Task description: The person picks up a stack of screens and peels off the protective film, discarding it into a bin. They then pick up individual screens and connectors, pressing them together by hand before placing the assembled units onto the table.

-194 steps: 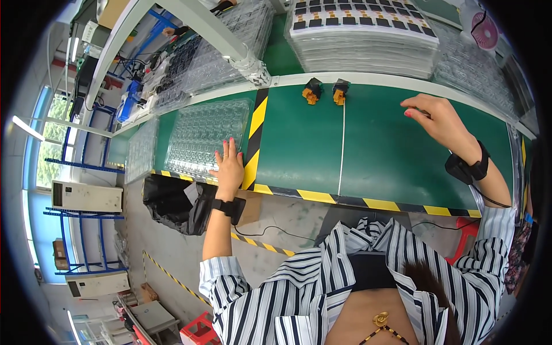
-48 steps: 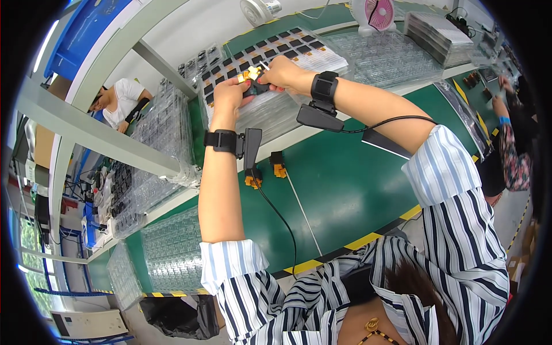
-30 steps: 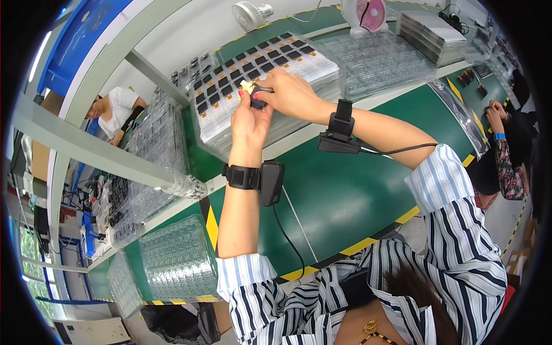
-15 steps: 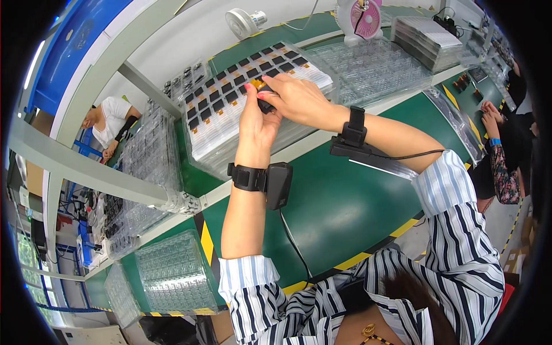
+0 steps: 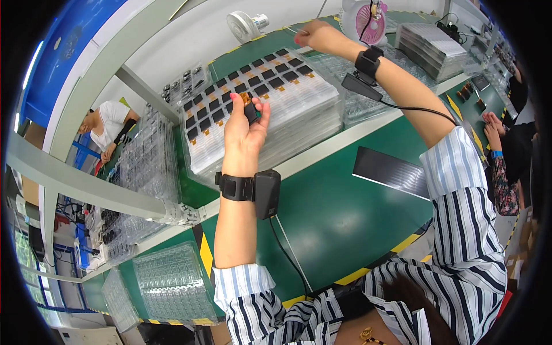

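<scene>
My left hand (image 5: 242, 133) is closed around a small black square display module (image 5: 251, 112) with an orange flex cable, just above the near side of a tray stack. Rows of similar black modules (image 5: 218, 105) with orange tabs lie on the top clear plastic tray (image 5: 287, 106). My right hand (image 5: 322, 38) is raised beyond the stack's far right corner, beside the pink and white fan. Its fingers are pinched together at the tips. A thin pale line shows beside them; whether they hold it I cannot tell.
Clear trays (image 5: 379, 86) and another tray stack (image 5: 431, 50) stand to the right. A dark flat sheet (image 5: 391, 171) lies on the green bench (image 5: 328, 224). A white fan (image 5: 246, 26) and a pink fan (image 5: 368, 23) stand behind. A metal post (image 5: 146, 92) rises at left; co-workers sit at both sides.
My right hand has left the module and swung up and away to the far right, uncovering the dark sheet. My left hand has shifted slightly left and toward me, still holding the module.
</scene>
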{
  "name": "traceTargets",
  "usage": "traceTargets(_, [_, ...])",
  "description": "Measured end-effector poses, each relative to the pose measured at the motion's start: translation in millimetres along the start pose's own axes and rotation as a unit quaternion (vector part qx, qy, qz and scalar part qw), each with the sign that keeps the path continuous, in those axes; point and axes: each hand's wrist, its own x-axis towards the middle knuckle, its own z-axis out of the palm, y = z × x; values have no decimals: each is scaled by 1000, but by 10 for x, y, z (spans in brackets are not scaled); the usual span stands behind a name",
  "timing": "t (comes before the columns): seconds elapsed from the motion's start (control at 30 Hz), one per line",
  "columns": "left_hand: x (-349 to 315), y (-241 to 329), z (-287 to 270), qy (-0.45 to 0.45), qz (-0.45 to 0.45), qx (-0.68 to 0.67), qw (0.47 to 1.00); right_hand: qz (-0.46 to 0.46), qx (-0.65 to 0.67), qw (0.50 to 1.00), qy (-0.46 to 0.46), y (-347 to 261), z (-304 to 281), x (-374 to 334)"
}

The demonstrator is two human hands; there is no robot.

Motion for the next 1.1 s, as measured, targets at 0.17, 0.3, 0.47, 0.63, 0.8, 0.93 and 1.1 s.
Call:
traceTargets(0.17, [163, 43, -124, -52, -30, -9, 998, -103, 293, 945, -103, -572, 136, -527])
traceTargets(0.3, [100, -134, -15, -88, -25, 41, 995, -299, 154, 942, -7, -797, 125, -915])
traceTargets(0.47, [-21, -269, 82, -44, -25, 52, 997, -335, 81, 939, 23, -778, 244, -1068])
traceTargets(0.63, [6, -278, -28, -81, -35, 49, 995, -258, 134, 957, -16, -643, 180, -910])
traceTargets(0.8, [-30, -172, -82, -40, -45, 128, 990, -90, -9, 992, -92, 34, 315, -296])
traceTargets(0.93, [-55, -88, -60, -43, -21, 175, 983, -142, -70, 982, -102, 235, 458, -265])
traceTargets(1.1, [-69, -60, -20, -17, 2, 178, 984, -55, 16, 980, -192, 280, 319, -113])
